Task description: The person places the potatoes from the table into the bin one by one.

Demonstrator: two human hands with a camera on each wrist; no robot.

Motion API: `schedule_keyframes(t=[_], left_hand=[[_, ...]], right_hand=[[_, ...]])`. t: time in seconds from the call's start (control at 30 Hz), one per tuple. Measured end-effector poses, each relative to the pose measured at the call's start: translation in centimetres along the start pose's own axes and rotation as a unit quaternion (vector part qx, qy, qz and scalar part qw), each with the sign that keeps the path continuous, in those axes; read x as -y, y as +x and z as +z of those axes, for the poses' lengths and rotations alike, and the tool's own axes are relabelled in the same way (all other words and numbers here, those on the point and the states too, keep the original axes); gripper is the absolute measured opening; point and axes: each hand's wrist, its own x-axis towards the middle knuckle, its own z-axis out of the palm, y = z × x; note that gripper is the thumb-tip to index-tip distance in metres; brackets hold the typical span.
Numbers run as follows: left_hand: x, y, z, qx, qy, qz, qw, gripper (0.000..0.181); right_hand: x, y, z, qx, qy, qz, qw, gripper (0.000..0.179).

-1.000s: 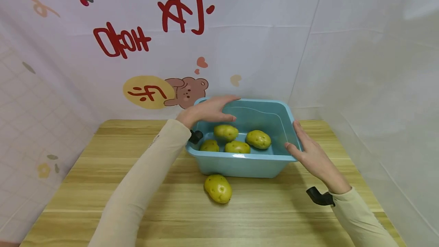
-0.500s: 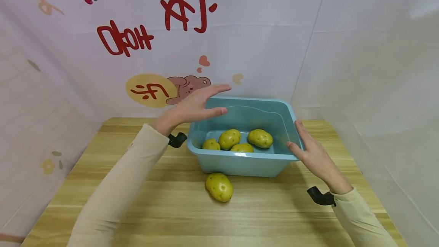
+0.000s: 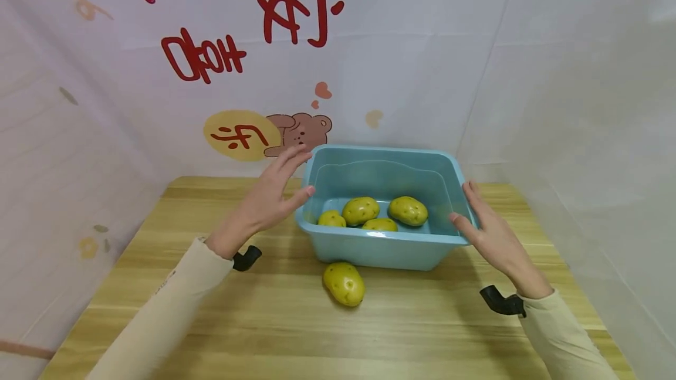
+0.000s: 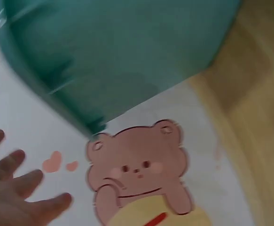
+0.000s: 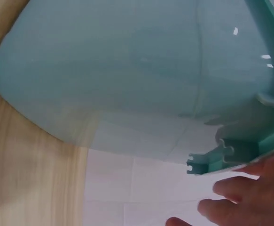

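A light blue plastic basin [image 3: 380, 251] stands on the table, and several yellow potatoes [image 3: 361, 210] lie inside it. One more potato [image 3: 344, 284] rests on the tabletop just in front. My left hand [image 3: 266, 198] is in the air at the basin's left side, fingers spread and nothing held. In the left wrist view the fingers [image 4: 17, 176] appear apart from the basin's wall [image 4: 127, 52]. My right hand [image 3: 493, 233] holds the right rim, its thumb over the inside and its fingers outside. The right wrist view shows those fingers [image 5: 235, 188] under the rim; the thumb is hidden there.
A wood-grain table [image 3: 274, 327] carries everything. Behind it hangs a white printed cloth [image 3: 412, 63] with red characters and a bear, close to the basin's back. More pale cloth [image 3: 597, 151] closes off the right side.
My left hand has moved out of the basin, to the left and down beside it. A potato beneath it now lies settled among the others. My right hand keeps its place at the rim.
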Motion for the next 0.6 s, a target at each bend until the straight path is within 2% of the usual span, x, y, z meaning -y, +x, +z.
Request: schedule_keyframes(t=[0.07,0.13,0.23,0.3,0.37,0.47,0.53,0.6], left_hand=[[0.3,-0.9,0.5,0.032,0.006,-0.039,0.9987,0.082],[0.6,-1.5,1.3,0.057,0.014,-0.064,0.9962,0.091],[0.8,-2.0,2.4,0.074,0.018,-0.073,0.9944,0.099],[0.9,-2.3,3.0,0.071,0.023,-0.07,0.9948,0.1],[1.0,-2.5,3.3,0.066,0.027,-0.065,0.9953,0.101],[1.1,-2.7,3.6,0.065,0.032,-0.068,0.9951,0.099],[1.2,-2.8,3.8,0.07,0.032,-0.073,0.9944,0.097],[1.3,-2.9,3.9,0.073,0.028,-0.075,0.9941,0.096]], right_hand=[[0.2,-0.1,0.0,-0.016,0.004,-0.008,0.9998,0.078],[0.4,-0.5,0.1,-0.044,0.015,-0.017,0.9988,0.076],[0.8,-1.6,0.4,-0.107,0.033,-0.047,0.9925,0.071],[1.2,-2.3,0.9,-0.164,0.037,-0.095,0.9812,0.068],[1.8,-2.9,1.5,-0.223,0.032,-0.16,0.9611,0.062],[3.8,-3.7,2.3,-0.292,0.021,-0.259,0.9205,0.059],[4.9,-4.0,3.0,-0.315,0.024,-0.31,0.8968,0.064],[6.1,-4.3,3.6,-0.323,0.034,-0.349,0.8791,0.063]])
